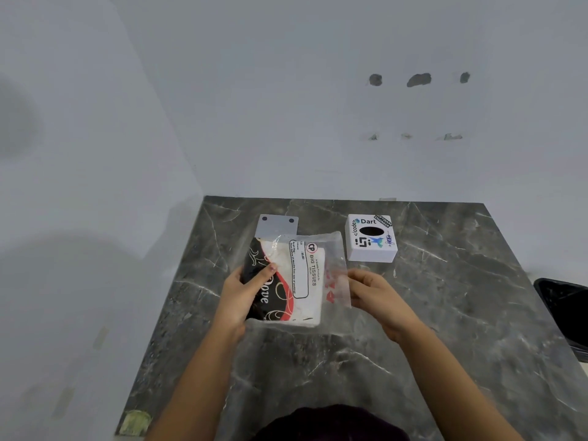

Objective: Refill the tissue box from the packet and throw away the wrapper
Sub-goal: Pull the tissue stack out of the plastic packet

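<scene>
A clear plastic tissue packet (297, 278), printed in black, red and white with "BIG TISSUES", is held just above the dark marble table (445, 313). My left hand (243, 296) grips the packet's left black end. My right hand (370, 292) pinches the transparent flap at its right end. The white tissue box (370, 238), square with stickers and a dark oval opening on top, stands on the table behind and to the right of the packet.
A flat grey plate (278, 225) with two dark dots lies behind the packet. A black bin (566, 310) sits off the table's right edge. White walls close the table at the back and left.
</scene>
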